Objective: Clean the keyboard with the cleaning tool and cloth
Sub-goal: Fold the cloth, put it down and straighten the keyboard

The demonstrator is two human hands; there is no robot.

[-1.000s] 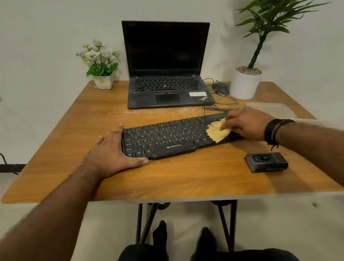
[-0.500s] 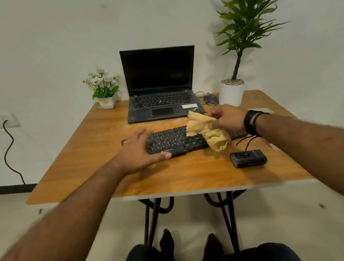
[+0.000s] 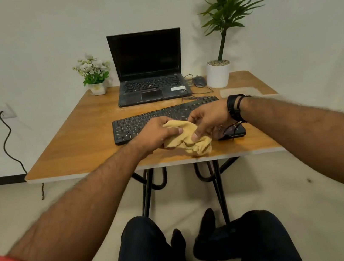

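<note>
1. Both hands on cloth (image 3: 186, 138) in head view: left hand (image 3: 156, 133) and right hand (image 3: 208, 119) pinching it, bunched above table (image 3: 75, 144) front edge, just before keyboard (image 3: 143, 121).
2. Probably soft, light, floppy; best gathered into a pad.
3. Tan, crumpled. Small black tool (image 3: 232, 131) half hidden.

The wooden table (image 3: 62, 146) carries a keyboard (image 3: 143, 121), an open laptop (image 3: 151, 88), a mouse (image 3: 199, 81), a flower pot (image 3: 98, 88), a potted plant (image 3: 218, 74) and a small black device (image 3: 234, 131).
</note>
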